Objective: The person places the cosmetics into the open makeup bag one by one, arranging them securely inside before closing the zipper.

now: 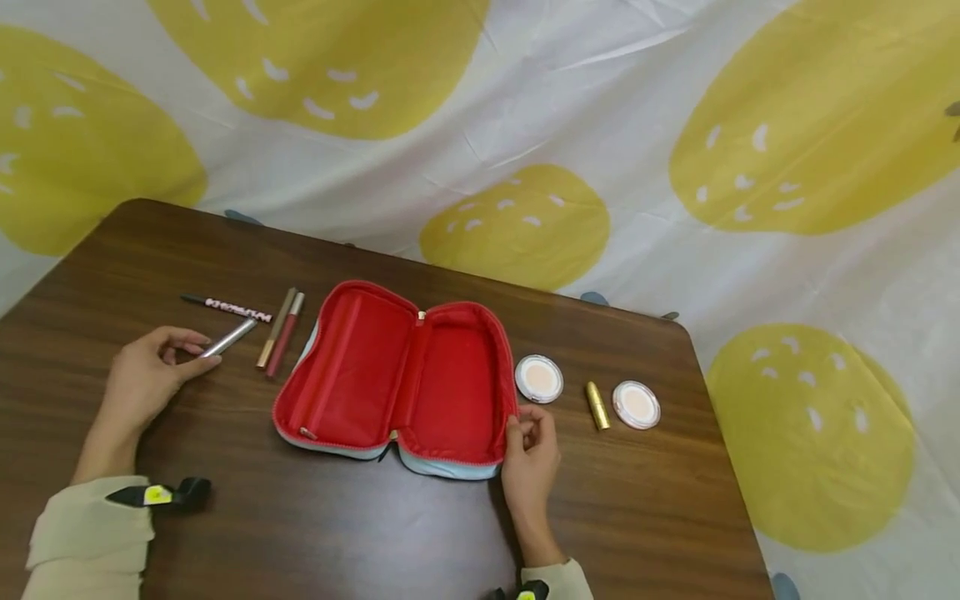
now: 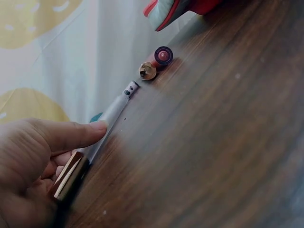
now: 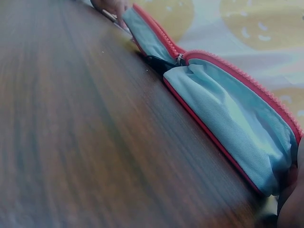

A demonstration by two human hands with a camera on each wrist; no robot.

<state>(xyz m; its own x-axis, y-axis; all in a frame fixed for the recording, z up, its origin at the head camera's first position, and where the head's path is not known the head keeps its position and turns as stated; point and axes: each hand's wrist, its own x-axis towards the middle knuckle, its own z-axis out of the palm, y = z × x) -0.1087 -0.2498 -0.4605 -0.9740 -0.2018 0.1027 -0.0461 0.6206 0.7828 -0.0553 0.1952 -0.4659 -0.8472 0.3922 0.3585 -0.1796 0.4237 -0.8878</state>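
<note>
Open red-lined pouch (image 1: 397, 379) lying flat at the middle of the dark wooden bench (image 1: 337, 533), pale blue outer fabric showing along its near edge.

Left hand (image 1: 142, 379) resting on the bench left of the pouch, grip pinched on a slim silver tube (image 1: 228, 337): thumb over the near end, far end pointing toward the pouch. In the left wrist view, thumb (image 2: 76, 133) pressed on the white barrel of the tube, a metallic band by the palm.

Right hand (image 1: 531, 458) at the pouch's near right corner, fingers curled at the zipper edge; whether this grip truly pinches the fabric cannot be told.

Just beyond the silver tube, a patterned pencil (image 1: 228, 307). Between the tube and the pouch, a gold stick (image 1: 276, 327) and a dark red lip gloss (image 1: 286, 333) side by side. Right of the pouch, a round compact (image 1: 538, 378), then a gold lipstick (image 1: 597, 405), then a second round compact (image 1: 636, 405), all apart from one another. Behind the bench, a white cloth (image 1: 645, 100) with large yellow shapes.
</note>
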